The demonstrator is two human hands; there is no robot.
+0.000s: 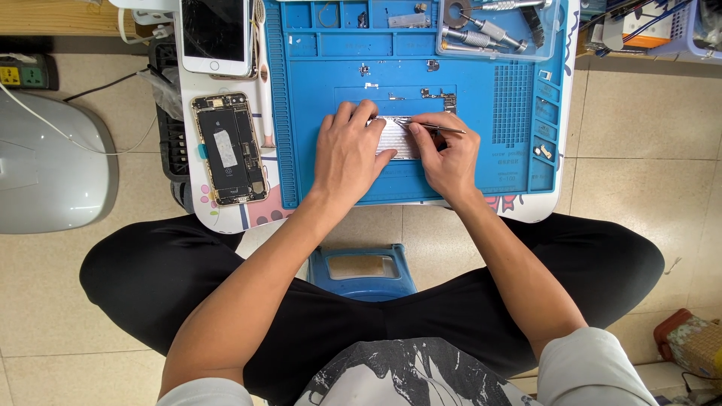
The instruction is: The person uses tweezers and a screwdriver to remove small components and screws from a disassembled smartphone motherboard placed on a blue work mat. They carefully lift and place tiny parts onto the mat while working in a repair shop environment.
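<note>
Small white table (197, 197) w/ a blue work mat (466, 169) covering most of it, set over a beige tiled floor (53, 301). Person sits cross-legged in black trousers, low blue stool (361, 271) between the knees.

Hard to make out: the silver plate (396, 140) at mat centre is mostly covered by both hands, so its exact kind can't be told. Tiny screws and brackets on the mat are too small to identify. Grey rounded object (45, 173) at far left is cut off by the frame edge; so are the bins at top right.

Left hand (347, 150) lies flat on the plate's left part, fingers spread a bit, pressing down, thumb along its lower edge. Right hand (450, 154) is curled tight around thin tweezers (436, 128), tips pointing at the plate's upper edge.

Around: opened phone body (229, 148) w/ its insides showing, left of the mat; a phone w/ cracked screen (214, 34) above it. Clear tray of screwdrivers (489, 30) at the mat's top right. Power strip (26, 74) on the floor, upper left, w/ cables trailing.
</note>
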